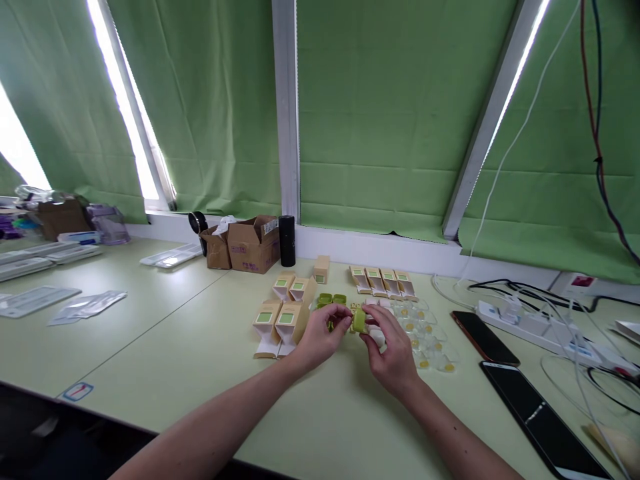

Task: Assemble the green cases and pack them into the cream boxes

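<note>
My right hand [393, 350] holds a small yellow-green plastic piece [359, 321] between thumb and fingers, above the table. Just left of that piece, my left hand [323, 331] is closed in a pinch; whatever sits between its fingertips is too small to make out. Behind the hands are darker green square pieces [333, 299], partly hidden by my left hand. Small yellow bits [355, 306] lie close to them. Beside my right hand rest several clear plastic cups with yellow centres [424, 328] and some white pieces [377, 333], partly covered by the hand.
Open small cartons [277, 320] stand left of my hands, more cartons [383, 281] behind. Farther back are cardboard boxes [254, 245] and a black cylinder [287, 241]. Two phones [485, 337], a power strip [540, 333] and tangled cables occupy the right. Flat trays [37, 301] lie left.
</note>
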The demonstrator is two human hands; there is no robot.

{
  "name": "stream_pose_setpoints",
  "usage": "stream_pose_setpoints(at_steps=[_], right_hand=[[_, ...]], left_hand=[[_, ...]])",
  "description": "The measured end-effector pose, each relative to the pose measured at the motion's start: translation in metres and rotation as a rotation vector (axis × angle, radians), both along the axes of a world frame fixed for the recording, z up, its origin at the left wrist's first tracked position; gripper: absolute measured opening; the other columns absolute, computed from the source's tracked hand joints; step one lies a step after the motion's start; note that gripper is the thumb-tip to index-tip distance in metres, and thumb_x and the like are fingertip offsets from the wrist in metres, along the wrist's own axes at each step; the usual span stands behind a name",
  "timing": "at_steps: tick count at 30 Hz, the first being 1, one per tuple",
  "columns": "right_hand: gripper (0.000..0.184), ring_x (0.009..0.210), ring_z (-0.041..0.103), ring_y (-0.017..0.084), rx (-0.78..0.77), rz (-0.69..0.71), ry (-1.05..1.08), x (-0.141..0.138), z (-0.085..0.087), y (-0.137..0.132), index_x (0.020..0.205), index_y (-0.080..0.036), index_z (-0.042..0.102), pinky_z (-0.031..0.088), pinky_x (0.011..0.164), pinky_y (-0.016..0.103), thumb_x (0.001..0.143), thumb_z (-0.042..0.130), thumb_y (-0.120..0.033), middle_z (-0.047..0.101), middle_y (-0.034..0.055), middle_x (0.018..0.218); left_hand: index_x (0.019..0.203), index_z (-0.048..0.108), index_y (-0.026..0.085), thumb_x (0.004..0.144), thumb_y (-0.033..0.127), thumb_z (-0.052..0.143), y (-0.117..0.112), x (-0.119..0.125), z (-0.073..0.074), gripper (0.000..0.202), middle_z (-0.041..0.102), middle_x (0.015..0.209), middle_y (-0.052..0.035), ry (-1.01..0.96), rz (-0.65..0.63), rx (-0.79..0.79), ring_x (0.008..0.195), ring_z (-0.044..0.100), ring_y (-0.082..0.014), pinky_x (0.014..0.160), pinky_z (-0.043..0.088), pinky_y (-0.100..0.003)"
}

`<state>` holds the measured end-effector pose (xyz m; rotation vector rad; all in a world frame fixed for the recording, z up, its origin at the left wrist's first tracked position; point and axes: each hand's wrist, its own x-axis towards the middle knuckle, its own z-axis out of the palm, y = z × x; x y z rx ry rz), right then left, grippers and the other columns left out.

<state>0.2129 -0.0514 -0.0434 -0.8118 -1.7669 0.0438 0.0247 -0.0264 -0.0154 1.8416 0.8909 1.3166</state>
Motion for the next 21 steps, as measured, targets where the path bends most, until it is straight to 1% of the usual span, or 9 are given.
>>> stream_pose_setpoints(at_steps=[4, 8, 12, 17, 21], right_hand=[[0.05, 0.129, 0.064, 0.03, 0.03, 0.008, -0.006, -0.0008, -0.002, 0.0012, 0.145, -0.026, 0.056, 0.067, 0.096, 0.047, 0.097, 0.056, -0.011, 0.064, 0.0136, 0.14], [0.051, 0.129, 0.064, 0.031, 0.043, 0.003, -0.019, -0.0006, -0.0031, 0.0018, 0.145, -0.026, 0.055, 0.066, 0.096, 0.05, 0.097, 0.055, -0.01, 0.065, 0.0137, 0.139], [0.05, 0.129, 0.064, 0.031, 0.044, -0.011, -0.032, 0.0, -0.0035, 0.002, 0.144, -0.026, 0.055, 0.064, 0.1, 0.054, 0.097, 0.054, -0.01, 0.066, 0.0137, 0.138], [0.047, 0.129, 0.065, 0.03, 0.04, -0.005, -0.02, -0.0003, -0.0024, 0.0024, 0.142, -0.025, 0.057, 0.065, 0.098, 0.049, 0.097, 0.056, -0.012, 0.067, 0.0134, 0.137], [0.045, 0.127, 0.066, 0.03, 0.046, -0.003, -0.013, -0.0012, -0.0009, 0.0024, 0.142, -0.025, 0.057, 0.066, 0.096, 0.047, 0.098, 0.056, -0.013, 0.067, 0.0138, 0.137]], left_hand=[[0.092, 0.07, 0.016, 0.093, 0.039, 0.07, 0.0024, 0.0012, -0.0025, 0.024, 0.071, 0.085, -0.006, 0.014, -0.012, 0.002, 0.079, 0.063, -0.0183, 0.075, 0.052, -0.03], [0.085, 0.068, 0.016, 0.092, 0.04, 0.069, 0.0049, 0.0023, -0.0053, 0.025, 0.067, 0.078, -0.004, 0.014, -0.016, -0.011, 0.073, 0.06, -0.0165, 0.07, 0.049, -0.028], [0.084, 0.067, 0.016, 0.091, 0.041, 0.068, 0.0043, 0.0034, -0.0044, 0.026, 0.065, 0.076, -0.0031, 0.021, -0.018, -0.039, 0.071, 0.058, -0.0159, 0.067, 0.047, -0.027], [0.082, 0.064, 0.017, 0.092, 0.039, 0.065, 0.0009, 0.004, -0.0002, 0.025, 0.063, 0.076, -0.0028, 0.028, -0.014, -0.043, 0.073, 0.057, -0.016, 0.068, 0.045, -0.027], [0.082, 0.063, 0.017, 0.091, 0.039, 0.066, 0.0008, 0.0042, -0.0006, 0.024, 0.061, 0.076, -0.002, 0.009, -0.023, -0.047, 0.072, 0.055, -0.0156, 0.068, 0.044, -0.027]])
